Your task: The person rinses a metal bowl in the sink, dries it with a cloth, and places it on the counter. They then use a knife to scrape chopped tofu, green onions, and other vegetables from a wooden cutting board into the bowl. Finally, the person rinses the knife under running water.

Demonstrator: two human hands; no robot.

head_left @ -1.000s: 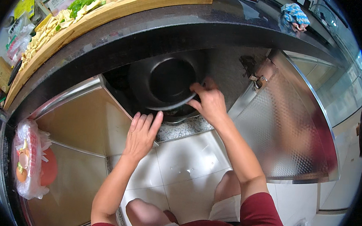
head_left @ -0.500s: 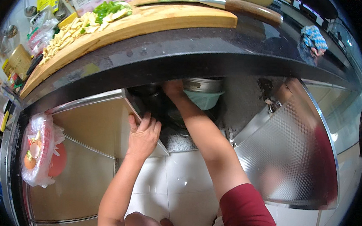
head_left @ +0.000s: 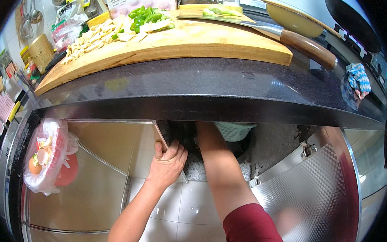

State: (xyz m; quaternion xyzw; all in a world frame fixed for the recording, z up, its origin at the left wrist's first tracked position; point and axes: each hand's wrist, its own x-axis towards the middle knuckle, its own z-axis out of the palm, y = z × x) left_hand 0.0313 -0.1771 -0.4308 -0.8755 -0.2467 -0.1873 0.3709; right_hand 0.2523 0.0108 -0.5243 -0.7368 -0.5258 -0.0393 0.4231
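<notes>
My left hand (head_left: 167,166) holds the free edge of the left cabinet door (head_left: 108,140), its thumb and fingers bent over that edge. Under the countertop (head_left: 231,79), my right forearm (head_left: 219,164) reaches deep into the open cabinet. The counter's front edge and the dark interior hide my right hand, so what it touches cannot be seen. Just right of that forearm, a pale green plastic basket (head_left: 235,131) sits inside the cabinet. A dark, shiny shape beside my right wrist is too dim to name.
Right cabinet door (head_left: 309,190), textured metal, stands open. A thick cutting board (head_left: 233,50) on the counter carries chopped green pepper (head_left: 149,18), pale strips (head_left: 94,37) and a knife (head_left: 306,46). A blue-striped cloth (head_left: 357,80) lies at right; a scrap bag (head_left: 45,156) hangs at left.
The view has shifted, so the counter sits lower in the picture. My right arm has gone deeper, its hand now out of sight. My left hand stays on the door edge.
</notes>
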